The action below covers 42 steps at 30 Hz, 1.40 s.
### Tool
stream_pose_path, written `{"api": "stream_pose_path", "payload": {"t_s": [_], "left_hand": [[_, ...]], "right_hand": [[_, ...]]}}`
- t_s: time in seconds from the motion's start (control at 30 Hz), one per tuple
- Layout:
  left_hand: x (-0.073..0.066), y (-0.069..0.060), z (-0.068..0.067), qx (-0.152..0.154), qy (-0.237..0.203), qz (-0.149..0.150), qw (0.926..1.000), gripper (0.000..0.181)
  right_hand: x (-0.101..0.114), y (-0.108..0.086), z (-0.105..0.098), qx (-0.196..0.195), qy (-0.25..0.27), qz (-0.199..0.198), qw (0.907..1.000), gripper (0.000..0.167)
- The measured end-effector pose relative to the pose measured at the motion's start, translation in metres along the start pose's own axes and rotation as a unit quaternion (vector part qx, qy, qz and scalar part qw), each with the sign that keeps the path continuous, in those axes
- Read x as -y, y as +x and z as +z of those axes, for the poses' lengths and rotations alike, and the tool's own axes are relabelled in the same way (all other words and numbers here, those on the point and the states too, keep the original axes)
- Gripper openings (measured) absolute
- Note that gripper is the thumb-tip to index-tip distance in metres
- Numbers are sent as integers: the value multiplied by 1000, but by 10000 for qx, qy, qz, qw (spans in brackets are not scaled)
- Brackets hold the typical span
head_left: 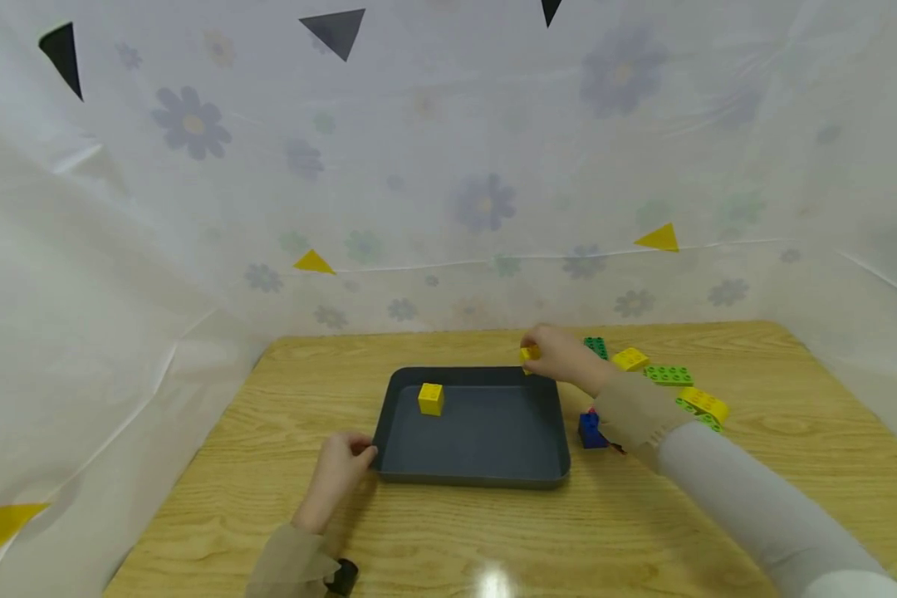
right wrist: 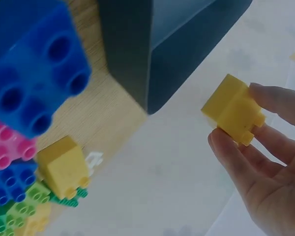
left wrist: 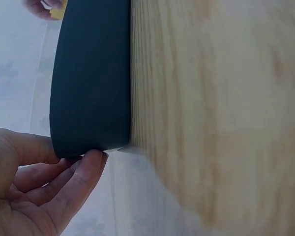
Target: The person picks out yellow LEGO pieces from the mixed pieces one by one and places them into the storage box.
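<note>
Dark grey in colour, a shallow tray (head_left: pixel 486 440) sits on the wood-grain bench (head_left: pixel 433 540) in the head view. Toward its left side stands a yellow cube (head_left: pixel 431 399). The left hand (head_left: pixel 340 465) pinches the tray's left edge near the front corner, while the right hand (head_left: pixel 568 357) pinches a yellow block (head_left: pixel 527 357) at the far right corner. Right of the tray lie a dark green block (head_left: pixel 595 347), a yellow brick (head_left: pixel 631 359), a light green block (head_left: pixel 669 376) and a blue block (head_left: pixel 592 432), partly behind the sleeve (head_left: pixel 639 415). A flower-printed white sheet (head_left: pixel 419 166) rises behind the bench.

From the left wrist, thumb and fingers close on the tray's corner; the other hand shows small at the top left.

From the right wrist, the yellow block sits between thumb and fingertips, its studs toward the palm, apart from the tray wall. A pink block (right wrist: pixel 10 145) shows at the left, among blue, green and yellow ones.
</note>
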<state>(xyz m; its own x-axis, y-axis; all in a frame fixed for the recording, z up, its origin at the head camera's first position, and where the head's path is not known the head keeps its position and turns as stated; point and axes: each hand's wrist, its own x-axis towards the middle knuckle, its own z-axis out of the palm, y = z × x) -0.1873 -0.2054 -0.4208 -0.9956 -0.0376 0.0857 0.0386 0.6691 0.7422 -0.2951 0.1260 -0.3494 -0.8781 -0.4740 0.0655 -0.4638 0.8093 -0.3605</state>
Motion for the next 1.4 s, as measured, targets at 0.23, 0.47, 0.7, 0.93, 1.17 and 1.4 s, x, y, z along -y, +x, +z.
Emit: {"api": "stream_pose_path", "payload": {"t_s": [0.23, 0.47, 0.7, 0.93, 1.17, 1.4], "left_hand": [[1, 2, 0, -32, 63, 51, 10000, 16], [3, 1, -1, -33, 78, 61, 9999, 16], [4, 1, 0, 7, -34, -68, 10000, 17], [5, 1, 0, -32, 65, 53, 10000, 16], [6, 1, 1, -3, 18, -30, 10000, 16], [6, 0, -1, -26, 57, 18, 10000, 16]], "right_hand": [[27, 12, 10, -135, -248, -265, 9993, 31], [50, 28, 24, 235, -135, -274, 9993, 32], [64, 40, 40, 308, -6, -330, 9990, 32], [69, 46, 53, 452, 97, -282, 9985, 30], [71, 52, 67, 623, 47, -157, 9979, 27], [72, 57, 77, 930, -2, 43, 9957, 28]]}}
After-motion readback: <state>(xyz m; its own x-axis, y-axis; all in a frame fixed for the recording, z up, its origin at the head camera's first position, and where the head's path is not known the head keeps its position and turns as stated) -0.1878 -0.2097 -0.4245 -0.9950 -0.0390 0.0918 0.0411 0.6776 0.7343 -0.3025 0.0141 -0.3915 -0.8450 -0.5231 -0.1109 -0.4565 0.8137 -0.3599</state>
